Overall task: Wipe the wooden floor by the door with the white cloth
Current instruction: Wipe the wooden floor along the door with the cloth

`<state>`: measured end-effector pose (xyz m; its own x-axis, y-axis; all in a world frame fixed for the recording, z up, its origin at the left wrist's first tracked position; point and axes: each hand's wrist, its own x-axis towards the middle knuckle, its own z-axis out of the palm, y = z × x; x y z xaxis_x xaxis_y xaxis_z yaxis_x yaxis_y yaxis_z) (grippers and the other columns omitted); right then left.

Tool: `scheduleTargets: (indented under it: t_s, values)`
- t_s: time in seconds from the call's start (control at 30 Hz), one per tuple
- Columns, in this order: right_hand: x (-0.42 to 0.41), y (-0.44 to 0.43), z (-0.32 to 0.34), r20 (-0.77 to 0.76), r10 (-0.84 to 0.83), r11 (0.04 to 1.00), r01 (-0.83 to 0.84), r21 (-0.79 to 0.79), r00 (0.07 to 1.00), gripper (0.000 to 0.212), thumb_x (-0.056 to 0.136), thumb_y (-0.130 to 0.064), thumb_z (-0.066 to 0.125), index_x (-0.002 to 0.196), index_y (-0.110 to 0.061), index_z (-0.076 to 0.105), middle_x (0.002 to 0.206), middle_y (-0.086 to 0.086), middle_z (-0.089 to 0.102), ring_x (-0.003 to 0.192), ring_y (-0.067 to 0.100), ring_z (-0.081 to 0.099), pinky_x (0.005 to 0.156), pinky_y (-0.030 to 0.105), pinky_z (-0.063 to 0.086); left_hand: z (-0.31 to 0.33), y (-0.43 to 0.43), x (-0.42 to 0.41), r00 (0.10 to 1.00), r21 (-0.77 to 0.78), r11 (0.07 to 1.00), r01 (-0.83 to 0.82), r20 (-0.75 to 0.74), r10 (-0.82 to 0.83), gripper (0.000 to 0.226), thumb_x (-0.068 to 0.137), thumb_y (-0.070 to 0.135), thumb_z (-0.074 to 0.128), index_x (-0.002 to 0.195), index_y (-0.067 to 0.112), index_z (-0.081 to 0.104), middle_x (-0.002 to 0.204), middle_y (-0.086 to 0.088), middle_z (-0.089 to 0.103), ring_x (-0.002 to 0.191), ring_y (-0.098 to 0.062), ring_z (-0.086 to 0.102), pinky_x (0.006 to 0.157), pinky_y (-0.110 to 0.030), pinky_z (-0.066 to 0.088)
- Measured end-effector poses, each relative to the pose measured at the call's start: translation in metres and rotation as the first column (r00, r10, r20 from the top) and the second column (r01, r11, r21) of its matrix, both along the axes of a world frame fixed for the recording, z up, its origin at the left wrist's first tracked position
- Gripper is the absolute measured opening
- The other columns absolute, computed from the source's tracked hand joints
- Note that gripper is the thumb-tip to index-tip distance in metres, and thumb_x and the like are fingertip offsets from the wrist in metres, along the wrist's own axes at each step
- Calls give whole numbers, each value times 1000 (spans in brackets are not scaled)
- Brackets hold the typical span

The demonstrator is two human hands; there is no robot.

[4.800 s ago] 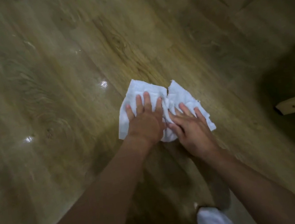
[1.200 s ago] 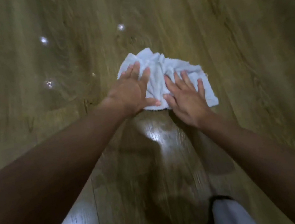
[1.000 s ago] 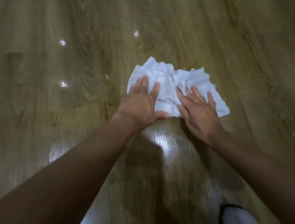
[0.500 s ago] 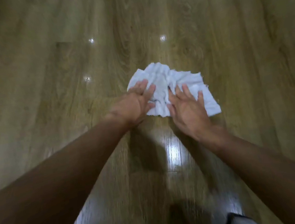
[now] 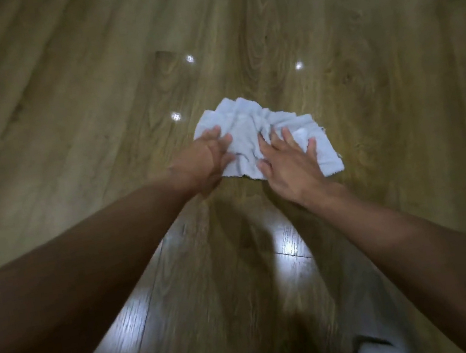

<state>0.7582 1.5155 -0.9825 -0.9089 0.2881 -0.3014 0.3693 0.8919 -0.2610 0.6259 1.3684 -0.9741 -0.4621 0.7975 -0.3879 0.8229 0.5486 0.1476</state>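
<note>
Cloth (image 5: 251, 130) crumpled on floor (image 5: 60, 112), under both hands | left hand (image 5: 207, 159) presses cloth's left edge, fingers barely bent, gripping nothing | right hand (image 5: 291, 163) flat on cloth's right half, fingers spread | wiping apparently under way; floor nearer than cloth shines, perhaps wiped; door unseen, remainder unclear.
</note>
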Motion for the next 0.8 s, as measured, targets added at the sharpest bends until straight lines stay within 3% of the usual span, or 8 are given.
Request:
scheduleTargets:
  t_s: [0.13,0.27,0.37,0.43,0.53,0.63,0.73,0.8]
  values:
    - [41,-59,7,-42,126,992,-127,0,991,54,100,-38,27,151,-25,16,160,-5,14,148,18,-3,114,58,-4,6,-49,59,985,124,978,-169,59,163,60,98,44,27,150,15,25,159,-7,12,146,-25,12,117,-42,18]
    - [30,-75,0,-10,211,977,-211,33,977,53,101,-43,19,152,-31,9,161,-8,8,148,15,-5,113,60,-5,22,-118,70,989,181,972,-148,20,147,69,88,46,16,142,12,43,151,-15,34,134,-31,42,98,-47,48]
    - [-23,-71,-4,-4,202,979,-202,11,979,55,101,-47,23,152,-34,6,161,-7,1,148,19,-4,112,63,-2,27,-142,35,969,14,971,-237,-68,237,54,99,40,19,148,20,32,157,-10,22,141,-28,29,114,-34,27]
    - [-55,-79,-1,38,199,980,-198,-21,979,56,101,-46,24,152,-33,5,161,-6,-2,148,21,-4,112,64,-1,32,-140,15,949,-107,944,-311,-91,303,42,101,27,35,141,16,42,148,-15,36,135,-30,36,111,-36,29]
    - [-54,-100,3,26,245,970,-245,-11,969,55,101,-42,25,152,-31,7,161,-6,3,148,23,-1,112,63,2,30,-133,25,938,-120,937,-328,-163,307,36,100,28,37,127,9,53,138,-17,44,129,-30,40,105,-38,35]
    - [-15,-124,0,-57,398,917,-396,49,916,52,99,-39,23,150,-27,20,159,-6,17,147,21,8,113,60,6,32,-131,65,938,-88,943,-320,-167,303,48,104,30,31,144,5,31,154,-12,22,139,-27,29,106,-37,31]
    - [-17,-124,0,-41,469,883,-466,60,882,49,100,-38,23,148,-29,25,158,-8,19,147,15,8,114,57,4,34,-139,64,946,-25,953,-302,-131,296,48,101,38,34,140,10,28,148,-7,27,124,-33,48,84,-40,43]
    - [-44,-120,-3,-39,450,892,-448,51,892,51,101,-40,27,150,-30,19,160,-8,14,148,14,3,114,56,3,33,-141,47,939,3,947,-321,-131,319,47,101,40,33,139,14,28,146,-7,32,122,-35,50,85,-37,41]
